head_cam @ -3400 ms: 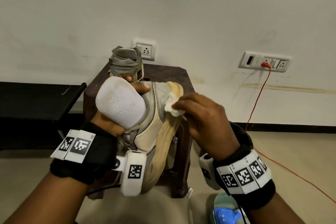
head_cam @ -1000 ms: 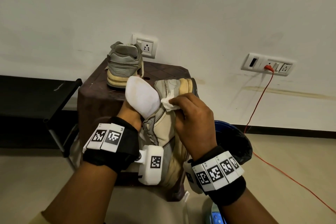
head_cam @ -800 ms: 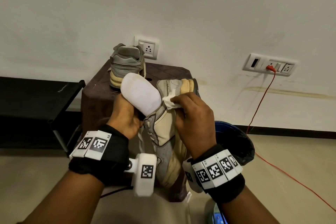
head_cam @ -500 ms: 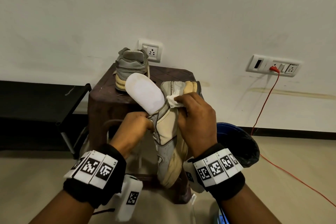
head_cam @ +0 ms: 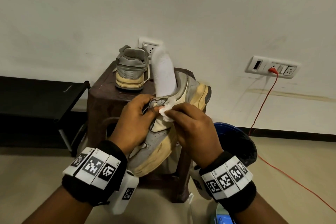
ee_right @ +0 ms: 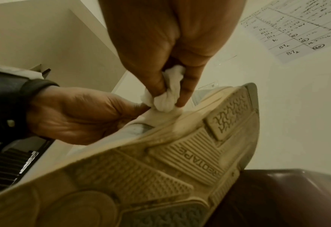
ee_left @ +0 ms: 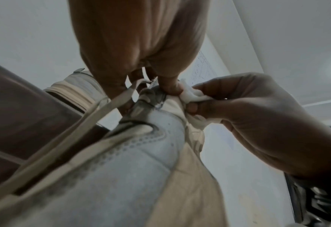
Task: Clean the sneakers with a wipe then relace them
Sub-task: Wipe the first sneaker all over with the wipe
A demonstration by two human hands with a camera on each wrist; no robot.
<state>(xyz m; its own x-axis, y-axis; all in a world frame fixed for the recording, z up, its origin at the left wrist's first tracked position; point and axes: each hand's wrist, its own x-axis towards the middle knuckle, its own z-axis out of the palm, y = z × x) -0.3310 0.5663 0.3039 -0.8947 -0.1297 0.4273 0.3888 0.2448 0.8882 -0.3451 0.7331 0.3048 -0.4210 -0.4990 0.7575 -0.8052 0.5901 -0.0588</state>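
At frame centre, the left hand (head_cam: 134, 123), having shifted down from the insole (head_cam: 163, 72), is gripping the sneaker (head_cam: 158, 138) while right fingers (head_cam: 179, 112) are pinching the wipe (head_cam: 166, 114), scrubbing its side; relacing awaits.

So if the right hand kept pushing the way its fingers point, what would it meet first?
The right hand pinches the wipe, already pressed on the held sneaker's side panel. Beyond that lies the left hand's thumb, seemingly touching the wipe; depth is unclear.
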